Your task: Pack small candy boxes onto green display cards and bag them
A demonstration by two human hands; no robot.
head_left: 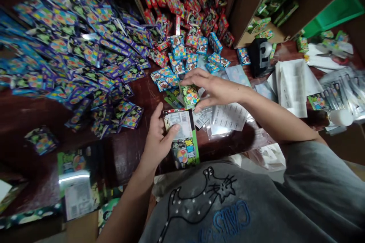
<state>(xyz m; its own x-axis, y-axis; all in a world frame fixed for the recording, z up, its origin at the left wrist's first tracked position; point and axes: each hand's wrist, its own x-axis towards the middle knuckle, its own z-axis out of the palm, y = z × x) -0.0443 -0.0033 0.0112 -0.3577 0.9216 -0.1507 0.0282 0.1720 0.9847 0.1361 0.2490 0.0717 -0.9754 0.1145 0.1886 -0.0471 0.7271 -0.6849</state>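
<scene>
My left hand (161, 136) grips a flat printed package (185, 152) by its left side, thumb lying over the barcode label on its upper part. The package has a black and green edge and colourful lettering. Just above its top edge, my right hand (205, 87) holds a small green box (190, 96) between fingers and thumb. Small blue packets (177, 47) are scattered beyond the right hand. Under and beside the right wrist are sheets of round stickers (229, 116) and clear plastic.
Purple packets (94, 53) are heaped at the left. Red boxes (196, 11) fill a cardboard box at the top. A black tape dispenser (259, 57), white papers (292, 87) and a white-capped bottle (340, 117) stand right. Another flat package (78, 182) lies lower left.
</scene>
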